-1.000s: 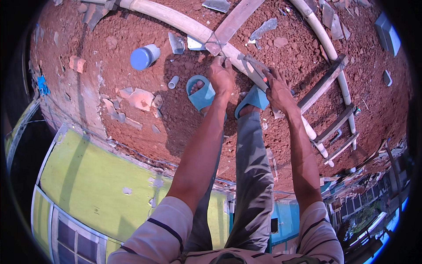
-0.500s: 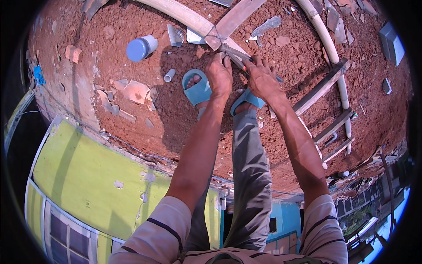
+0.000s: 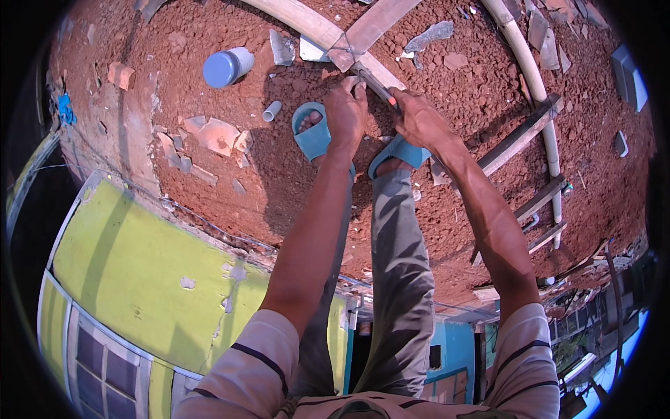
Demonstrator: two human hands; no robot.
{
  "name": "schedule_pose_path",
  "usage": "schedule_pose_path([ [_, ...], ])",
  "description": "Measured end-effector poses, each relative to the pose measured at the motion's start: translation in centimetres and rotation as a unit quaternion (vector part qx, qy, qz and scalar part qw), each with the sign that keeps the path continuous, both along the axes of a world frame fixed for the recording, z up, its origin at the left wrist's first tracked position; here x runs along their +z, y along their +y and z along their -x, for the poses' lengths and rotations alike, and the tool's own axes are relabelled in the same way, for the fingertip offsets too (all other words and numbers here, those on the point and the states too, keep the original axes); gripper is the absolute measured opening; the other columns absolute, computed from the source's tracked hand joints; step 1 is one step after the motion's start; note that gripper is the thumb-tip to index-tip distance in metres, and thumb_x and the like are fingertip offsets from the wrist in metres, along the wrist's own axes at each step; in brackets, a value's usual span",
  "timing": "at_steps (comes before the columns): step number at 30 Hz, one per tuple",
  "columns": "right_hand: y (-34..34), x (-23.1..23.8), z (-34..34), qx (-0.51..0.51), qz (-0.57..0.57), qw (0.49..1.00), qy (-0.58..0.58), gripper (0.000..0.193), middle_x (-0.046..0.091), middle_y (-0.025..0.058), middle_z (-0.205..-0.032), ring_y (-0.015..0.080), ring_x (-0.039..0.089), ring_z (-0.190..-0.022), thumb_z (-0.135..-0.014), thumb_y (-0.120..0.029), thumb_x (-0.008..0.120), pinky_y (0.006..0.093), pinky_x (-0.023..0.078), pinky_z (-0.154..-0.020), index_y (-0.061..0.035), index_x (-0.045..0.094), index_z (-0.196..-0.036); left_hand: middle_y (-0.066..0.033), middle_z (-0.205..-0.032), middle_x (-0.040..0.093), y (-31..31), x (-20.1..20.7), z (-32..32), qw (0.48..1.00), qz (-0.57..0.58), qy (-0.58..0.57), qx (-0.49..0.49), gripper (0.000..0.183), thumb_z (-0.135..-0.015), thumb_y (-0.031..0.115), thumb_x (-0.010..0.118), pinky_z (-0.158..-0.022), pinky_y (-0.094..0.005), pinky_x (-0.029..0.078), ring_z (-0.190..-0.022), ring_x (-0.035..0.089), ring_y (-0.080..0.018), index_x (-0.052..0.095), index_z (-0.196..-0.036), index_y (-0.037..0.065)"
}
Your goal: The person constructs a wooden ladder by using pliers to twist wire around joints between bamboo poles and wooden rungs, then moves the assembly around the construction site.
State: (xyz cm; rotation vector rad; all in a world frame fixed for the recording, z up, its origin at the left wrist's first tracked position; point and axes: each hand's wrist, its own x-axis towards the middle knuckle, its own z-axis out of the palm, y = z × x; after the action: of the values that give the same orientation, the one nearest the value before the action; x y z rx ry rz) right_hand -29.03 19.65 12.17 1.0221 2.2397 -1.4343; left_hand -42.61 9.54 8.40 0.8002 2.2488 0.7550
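My right hand (image 3: 421, 122) is closed around a pair of pliers (image 3: 375, 85), dark grey with red on the handle. The tool's tip meets the wire-bound joint where a wooden board (image 3: 380, 24) crosses a pale pole (image 3: 300, 17). Thin wire (image 3: 343, 43) wraps that joint. Just below the pliers' tip, my left hand (image 3: 345, 115) is closed, thumb and finger pinched together. What the pinch holds, if anything, is too small to make out.
My feet in blue slippers (image 3: 310, 140) stand on loose red soil. A lidded tub (image 3: 223, 68), a short white pipe piece (image 3: 272, 110) and broken tiles (image 3: 216, 136) lie leftward. On the right is a ladder-like pole frame (image 3: 523, 136). Behind me stands a green wall (image 3: 153, 251).
The pliers' handles, spread apart before, are now drawn together in my right hand. My left hand has shifted slightly back from the joint, and the view has moved a little.
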Motion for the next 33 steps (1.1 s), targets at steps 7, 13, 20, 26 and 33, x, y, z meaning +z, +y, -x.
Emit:
schedule_pose_path([
  [7,2.7,-0.4,0.0,-0.186,0.452,0.865,-0.117,0.033,0.063,0.0068,-0.080,0.0107,0.060,-0.066,-0.081,-0.025,0.074,0.0259,0.052,-0.053,-0.0025,0.059,-0.100,-0.0080,-0.103,0.065,-3.2,-0.1,0.9,0.844,0.037,-0.484,0.229,0.022,-0.087,0.017,0.062,-0.077,-0.0320,0.052,-0.084,0.065,-0.0193,0.063,-0.105,0.004],
  [13,3.7,-1.9,-2.0,-0.270,0.612,0.742,-0.049,0.034,0.064,0.0054,-0.078,0.0152,0.064,-0.063,-0.081,-0.019,0.075,0.0267,0.053,-0.054,-0.0024,0.056,-0.104,-0.0028,-0.086,0.059,2.6,-1.3,-4.2,0.558,-0.116,-0.760,0.311,0.021,-0.086,0.021,0.065,-0.080,-0.0322,0.048,-0.082,0.059,-0.0164,0.059,-0.098,0.005],
  [20,-1.4,3.5,-2.8,0.050,-0.203,0.966,-0.150,0.056,0.059,0.0217,-0.107,0.0391,0.060,-0.100,-0.082,-0.026,0.064,0.0481,0.047,-0.089,0.0035,0.043,-0.125,0.0016,-0.066,0.046,5.4,-2.1,-6.7,0.623,-0.149,-0.610,0.466,0.022,-0.085,0.021,0.067,-0.064,-0.0292,0.043,-0.064,0.048,-0.0143,0.048,-0.075,0.013],
  [26,-1.5,0.9,-2.7,-0.046,0.025,0.981,-0.185,0.034,0.060,0.0153,-0.087,0.0288,0.062,-0.080,-0.087,-0.021,0.061,0.0402,0.050,-0.066,0.0015,0.054,-0.112,-0.0016,-0.080,0.058,3.5,0.7,-4.7,0.798,0.083,-0.503,0.321,0.024,-0.082,0.026,0.070,-0.062,-0.0315,0.046,-0.072,0.054,-0.0147,0.060,-0.093,0.007],
  [33,-0.3,1.7,-2.6,-0.371,0.624,0.682,-0.087,0.028,0.061,0.0060,-0.078,0.0144,0.058,-0.059,-0.083,-0.018,0.073,0.0298,0.046,-0.050,-0.0006,0.060,-0.100,-0.0070,-0.087,0.061,2.7,-0.1,-3.3,0.730,0.002,-0.610,0.308,0.023,-0.081,0.025,0.068,-0.059,-0.0282,0.045,-0.068,0.055,-0.0137,0.059,-0.090,0.006],
])
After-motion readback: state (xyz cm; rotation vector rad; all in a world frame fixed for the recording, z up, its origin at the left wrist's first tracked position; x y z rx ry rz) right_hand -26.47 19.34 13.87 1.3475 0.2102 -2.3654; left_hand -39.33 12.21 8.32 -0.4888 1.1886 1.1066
